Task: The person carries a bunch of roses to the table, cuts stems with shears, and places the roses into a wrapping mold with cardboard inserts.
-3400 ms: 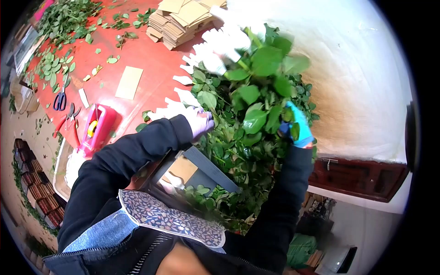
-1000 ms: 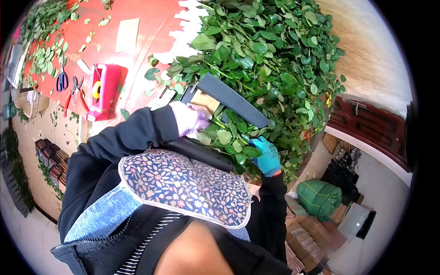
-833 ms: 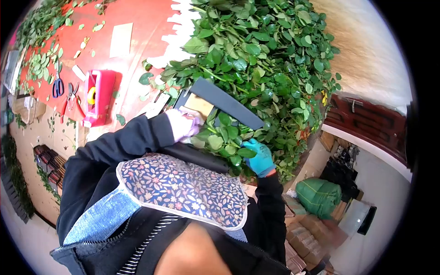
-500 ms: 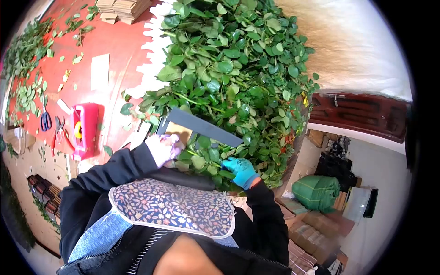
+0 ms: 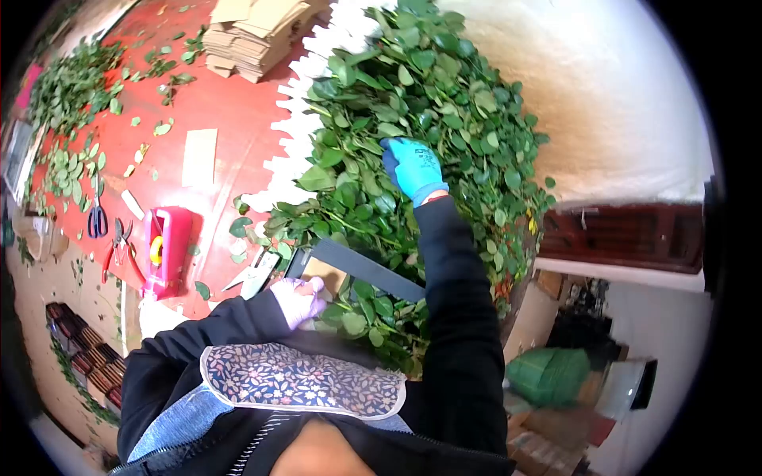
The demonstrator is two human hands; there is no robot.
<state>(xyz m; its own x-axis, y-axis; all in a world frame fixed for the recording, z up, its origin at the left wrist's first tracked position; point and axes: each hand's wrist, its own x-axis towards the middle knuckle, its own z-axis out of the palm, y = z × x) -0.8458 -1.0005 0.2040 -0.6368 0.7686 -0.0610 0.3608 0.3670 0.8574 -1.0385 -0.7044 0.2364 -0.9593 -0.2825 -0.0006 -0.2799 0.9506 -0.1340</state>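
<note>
My left hand [image 5: 298, 301], in a pale purple glove, is closed at the left end of a dark grey holder [image 5: 369, 270], beside a brown cardboard piece [image 5: 324, 275]. What its fingers pinch is too small to make out. Leafy stems [image 5: 357, 317] lie in the holder, to the right of that hand. My right hand [image 5: 414, 169], in a blue glove, reaches onto the large pile of green leafy stems [image 5: 476, 151]; its fingertips are partly hidden among the leaves. White-wrapped flower heads [image 5: 295, 143] line the left side of the pile.
On the red table [image 5: 230, 119] are a pink tape dispenser [image 5: 169, 246], red pliers [image 5: 121, 247], scissors [image 5: 97, 218], a cardboard sheet [image 5: 199, 157], a cardboard stack [image 5: 254, 40] and loose leaves [image 5: 75, 83]. A green bundle [image 5: 548, 376] lies at lower right.
My right hand has left the stems in the holder and moved up and away onto the large pile. My left hand stays by the holder. The view has shifted, showing more of the cardboard stack.
</note>
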